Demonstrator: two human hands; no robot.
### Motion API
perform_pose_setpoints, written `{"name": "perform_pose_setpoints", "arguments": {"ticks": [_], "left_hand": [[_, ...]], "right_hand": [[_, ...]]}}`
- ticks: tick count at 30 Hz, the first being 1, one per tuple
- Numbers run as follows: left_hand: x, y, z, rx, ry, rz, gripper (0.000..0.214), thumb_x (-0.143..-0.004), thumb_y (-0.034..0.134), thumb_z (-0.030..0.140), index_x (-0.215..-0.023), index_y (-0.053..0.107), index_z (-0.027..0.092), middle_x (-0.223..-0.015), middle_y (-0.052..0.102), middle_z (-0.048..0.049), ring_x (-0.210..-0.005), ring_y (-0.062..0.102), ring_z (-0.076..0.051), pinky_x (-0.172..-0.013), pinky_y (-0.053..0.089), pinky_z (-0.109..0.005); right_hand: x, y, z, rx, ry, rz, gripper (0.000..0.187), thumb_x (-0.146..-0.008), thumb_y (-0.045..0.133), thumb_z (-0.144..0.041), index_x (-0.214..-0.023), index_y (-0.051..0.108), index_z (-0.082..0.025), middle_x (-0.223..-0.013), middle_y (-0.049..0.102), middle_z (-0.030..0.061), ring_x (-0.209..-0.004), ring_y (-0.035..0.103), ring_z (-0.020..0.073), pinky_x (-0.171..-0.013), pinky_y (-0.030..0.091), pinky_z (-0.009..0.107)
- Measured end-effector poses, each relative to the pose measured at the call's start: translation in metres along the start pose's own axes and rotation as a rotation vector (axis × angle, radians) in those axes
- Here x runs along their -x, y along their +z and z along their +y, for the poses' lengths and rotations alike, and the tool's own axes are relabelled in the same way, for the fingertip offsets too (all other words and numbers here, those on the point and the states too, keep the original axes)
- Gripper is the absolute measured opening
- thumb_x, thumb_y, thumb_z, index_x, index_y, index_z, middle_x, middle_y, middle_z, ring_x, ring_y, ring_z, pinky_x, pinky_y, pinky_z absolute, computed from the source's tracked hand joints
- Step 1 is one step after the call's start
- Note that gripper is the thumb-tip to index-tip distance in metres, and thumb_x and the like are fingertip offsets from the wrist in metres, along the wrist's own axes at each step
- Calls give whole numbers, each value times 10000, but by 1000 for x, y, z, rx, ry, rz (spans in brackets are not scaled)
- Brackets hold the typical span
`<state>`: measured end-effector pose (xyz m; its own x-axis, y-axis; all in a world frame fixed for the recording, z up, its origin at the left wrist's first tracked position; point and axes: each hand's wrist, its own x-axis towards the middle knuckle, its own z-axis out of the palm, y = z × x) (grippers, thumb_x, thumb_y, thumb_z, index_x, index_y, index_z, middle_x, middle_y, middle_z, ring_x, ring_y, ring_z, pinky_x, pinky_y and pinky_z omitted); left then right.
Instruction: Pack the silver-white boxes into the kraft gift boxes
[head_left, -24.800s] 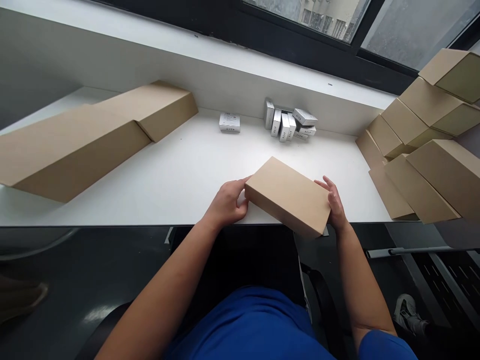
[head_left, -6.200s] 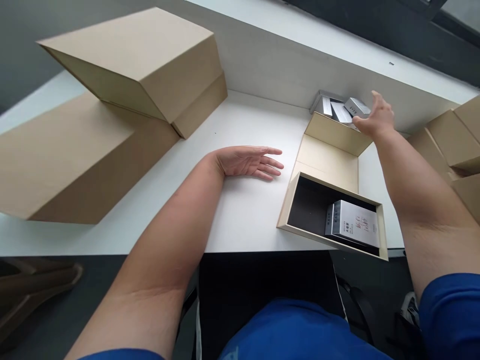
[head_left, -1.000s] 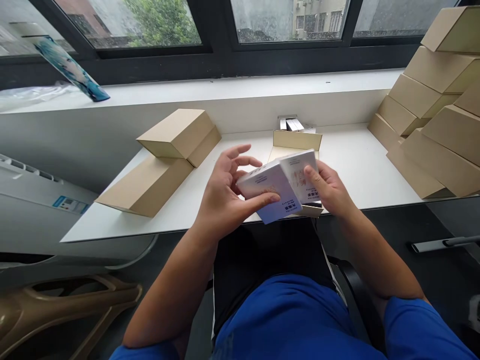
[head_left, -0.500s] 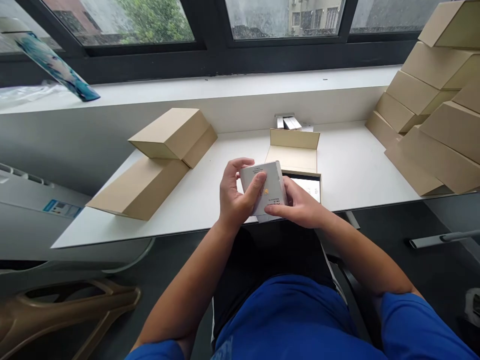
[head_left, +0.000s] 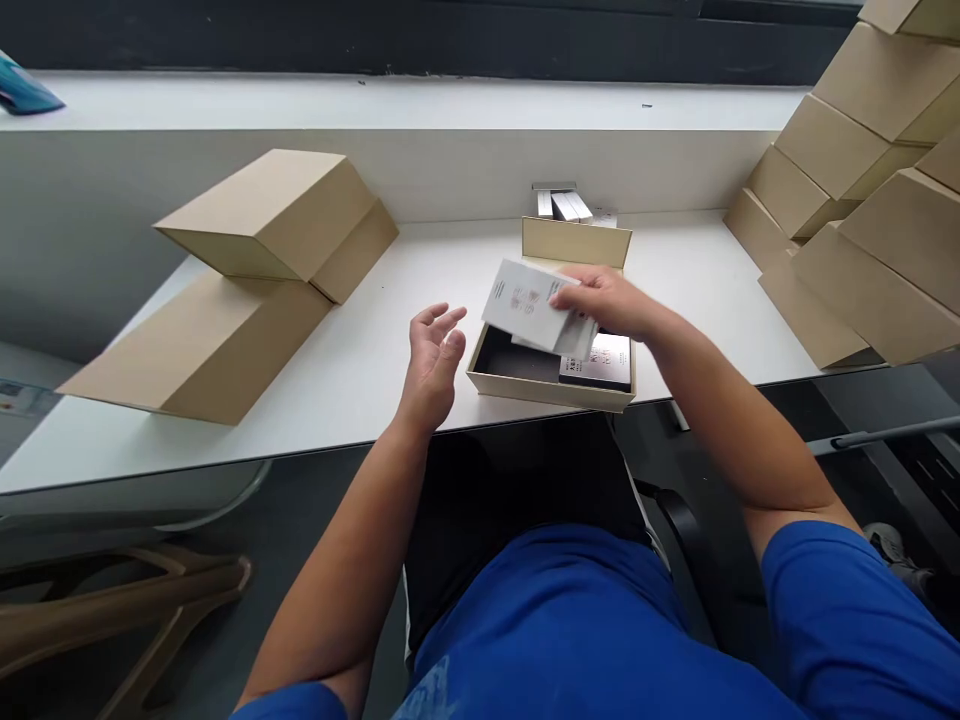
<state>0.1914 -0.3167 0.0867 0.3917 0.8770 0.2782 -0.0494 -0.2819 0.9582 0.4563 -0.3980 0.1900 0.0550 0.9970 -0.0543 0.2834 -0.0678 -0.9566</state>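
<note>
Change: the left hand [head_left: 433, 365] has let go of the small printed cartons [head_left: 525, 305]; a half second ago both hands were on them. Left grip now holds nothing, fingers spread and slightly curled, near the left end of the kraft gift box [head_left: 540, 388]. Right hand [head_left: 604, 298] has the load alone, its grip closed on the cartons' right end, thumb on top; at least two, overlapping, exact count blurred.

Cartons are tilted over the gift box, mostly above its left and middle part; can't tell if their lower edge touches the rim. Box sits at the front edge of the surface [head_left: 420, 260], lid [head_left: 574, 240] folded back. Inside, a packed carton [head_left: 611, 365] lies flat on the right; dark lining shows on the left.

Meaning: load looks placed for the unfilled side, one-handed, left hand spare.

Around: loose cartons [head_left: 566, 208] behind the lid, kraft boxes on the left [head_left: 247, 220], taller stack on the right [head_left: 862, 170].
</note>
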Motion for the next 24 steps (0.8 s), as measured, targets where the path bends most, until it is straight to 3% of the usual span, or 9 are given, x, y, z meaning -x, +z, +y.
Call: {"name": "perform_pose_setpoints", "arguments": {"ticks": [4, 7, 9, 12, 16, 18, 21, 24], "left_hand": [[1, -6, -26, 7, -93, -75, 752, -837, 777, 793, -1320, 641, 232, -1493, 645, -167, -1564, 463, -405, -1322, 338, -567], [3, -12, -44, 127, -178, -118, 777, -819, 805, 770, -1360, 645, 236, -1462, 669, -166, -1437, 593, -412, -1228, 461, -543], [5, -13, -50, 181, -160, -137, 802, -814, 818, 752, -1404, 622, 246, -1450, 675, -162, -1389, 629, -405, -1200, 490, -532], [7, -14, -47, 113, -53, -159, 865, -805, 844, 729, -1478, 563, 263, -1497, 639, -160, -1490, 547, -405, -1279, 414, -557], [3, -12, -13, -212, 205, -148, 1008, -628, 1017, 616, -1472, 584, 275, -1582, 554, -143, -1598, 386, -433, -1378, 246, -598], [-9, -8, 13, -303, 299, -229, 1047, -519, 1078, 561, -1420, 628, 273, -1537, 581, -131, -1614, 337, -456, -1390, 208, -617], [-38, 2, 49, -268, 262, -399, 937, -503, 1091, 507, -1308, 681, 258, -1398, 641, -107, -1550, 416, -465, -1375, 239, -647], [-67, 14, 73, -183, 146, -476, 671, -667, 1013, 482, -1199, 684, 239, -1205, 650, -66, -1424, 555, -429, -1322, 335, -650]], "right_hand": [[-20, 28, 12, 221, 180, -51, 279, -916, 710, -458, -793, 621, -224, -825, 652, 92, -773, 600, 241, -680, 544, 373], [-27, 38, 10, 342, 173, -53, 285, -973, 614, -439, -789, 610, -221, -933, 672, 118, -897, 611, 276, -799, 544, 399], [-28, 42, 8, 403, 144, 3, 252, -992, 565, -432, -855, 603, -223, -1051, 696, 122, -981, 619, 287, -881, 534, 412], [-26, 47, 10, 421, 118, 76, 206, -1005, 504, -417, -1012, 589, -230, -1174, 713, 116, -1058, 626, 298, -945, 514, 430], [-21, 52, 16, 348, 70, 36, 221, -975, 505, -396, -1116, 568, -239, -1121, 707, 89, -1020, 617, 285, -925, 496, 430], [-20, 52, 19, 253, 18, 9, 217, -944, 530, -373, -1106, 574, -236, -1070, 684, 68, -974, 602, 259, -902, 491, 412], [-18, 47, 19, 60, -27, 31, 170, -920, 545, -349, -1041, 563, -232, -963, 611, 37, -901, 563, 220, -861, 491, 377], [-17, 40, 15, -121, -10, 83, 200, -936, 564, -413, -1023, 528, -236, -929, 544, 28, -863, 533, 203, -834, 501, 366]]}}
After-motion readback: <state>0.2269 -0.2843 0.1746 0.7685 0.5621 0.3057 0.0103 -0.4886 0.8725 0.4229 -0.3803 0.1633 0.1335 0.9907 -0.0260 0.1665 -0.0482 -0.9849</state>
